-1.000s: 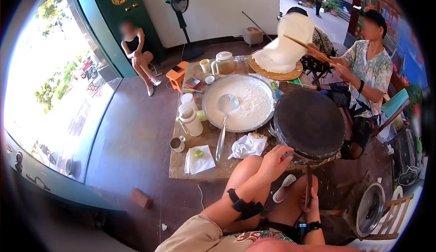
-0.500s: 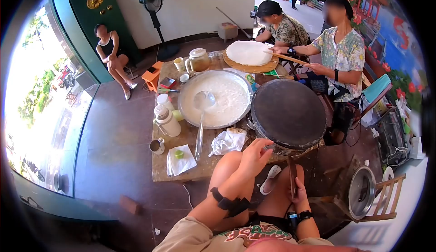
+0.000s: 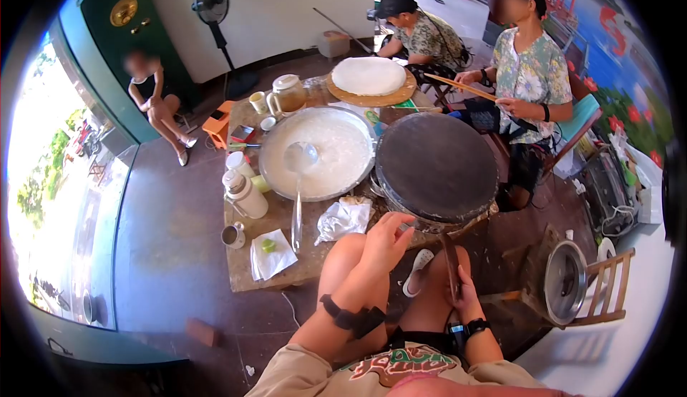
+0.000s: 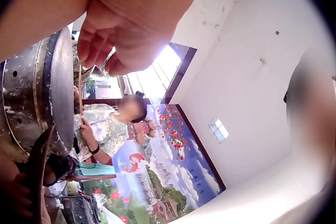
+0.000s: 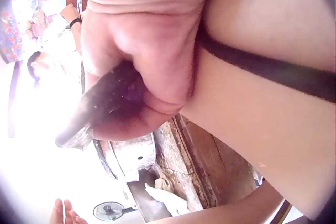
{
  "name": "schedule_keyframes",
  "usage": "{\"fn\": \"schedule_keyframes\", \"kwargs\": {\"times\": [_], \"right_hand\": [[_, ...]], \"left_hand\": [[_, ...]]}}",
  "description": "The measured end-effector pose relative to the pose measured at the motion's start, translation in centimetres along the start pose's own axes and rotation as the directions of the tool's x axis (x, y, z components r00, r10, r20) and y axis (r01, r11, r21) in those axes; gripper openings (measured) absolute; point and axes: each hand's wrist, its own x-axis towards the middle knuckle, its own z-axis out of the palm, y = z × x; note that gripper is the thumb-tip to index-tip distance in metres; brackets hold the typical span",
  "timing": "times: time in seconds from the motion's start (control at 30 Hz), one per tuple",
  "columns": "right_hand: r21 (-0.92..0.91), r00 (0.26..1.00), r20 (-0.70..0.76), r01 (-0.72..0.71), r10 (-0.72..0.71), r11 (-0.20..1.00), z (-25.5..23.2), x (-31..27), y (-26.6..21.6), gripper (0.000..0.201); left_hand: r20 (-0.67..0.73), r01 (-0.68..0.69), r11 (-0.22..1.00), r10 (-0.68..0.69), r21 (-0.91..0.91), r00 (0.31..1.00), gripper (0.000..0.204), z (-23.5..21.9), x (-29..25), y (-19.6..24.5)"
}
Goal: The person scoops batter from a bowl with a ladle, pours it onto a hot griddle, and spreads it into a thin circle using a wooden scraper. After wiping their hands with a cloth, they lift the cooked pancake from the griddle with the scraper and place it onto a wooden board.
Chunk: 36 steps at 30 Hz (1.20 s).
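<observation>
My left hand point(image 3: 386, 243) hovers at the near edge of the round black griddle point(image 3: 438, 168), fingers loosely bent around nothing. Low over my right thigh, my right hand point(image 3: 466, 293) grips a long, flat, dark brown blade-like piece point(image 3: 451, 265) that stands upright. In the right wrist view the fingers wrap round this dark piece point(image 5: 113, 98). Left of the griddle sits a wide metal basin point(image 3: 268, 182) of white batter, with a ladle point(image 3: 297, 211) resting in it. A crumpled white cloth point(image 3: 342, 219) lies on the table just beyond my knee.
Behind the basin, a round board point(image 3: 336, 95) bears a thin white sheet point(image 3: 368, 75). A seated person point(image 3: 533, 75) at right holds long sticks point(image 3: 458, 86). A flask point(image 3: 245, 195), metal cup point(image 3: 232, 235) and glass pitcher point(image 3: 290, 93) line the table's left side. A chair point(image 3: 605, 290) stands at right.
The person at right has lowered the white sheet from the sticks onto the round board. The head view has shifted right. My hands keep nearly the same pose.
</observation>
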Motion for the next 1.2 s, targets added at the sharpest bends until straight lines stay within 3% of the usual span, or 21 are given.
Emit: {"fn": "schedule_keyframes", "kwargs": {"times": [0.1, 0.27, 0.57, 0.87, 1.2], "right_hand": [[-0.019, 1.0, -0.012, -0.019, 0.019, 1.0, -0.2, -0.1, -0.1, 0.034], [-0.016, 1.0, -0.009, -0.015, 0.015, 1.0, -0.9, 0.2, 0.0, 0.033], [0.067, 0.985, 0.172, -0.035, 0.023, 0.997, -1.8, 1.1, 0.2, 0.036], [-0.022, 1.0, 0.027, 0.009, -0.008, 1.0, 0.1, 0.1, -0.1, 0.03], [-0.018, 1.0, 0.023, 0.008, -0.007, 1.0, 0.2, 0.1, -0.2, 0.028]], "left_hand": [[-0.011, -0.047, 0.999, 0.048, 0.015, 0.999, 0.02, 0.2, 0.1, -0.6], [0.003, -0.014, 0.999, 0.014, 0.029, 1.0, 0.021, 0.2, 0.2, -0.5], [0.009, -0.009, 1.0, 0.009, 0.025, 1.0, 0.019, 0.2, 0.1, -0.4], [0.055, -0.002, 1.0, 0.001, 0.018, 0.999, 0.019, 0.3, 0.2, -0.8], [0.085, -0.012, 0.999, 0.01, 0.033, 0.996, 0.02, 0.5, 0.1, -0.8]]}}
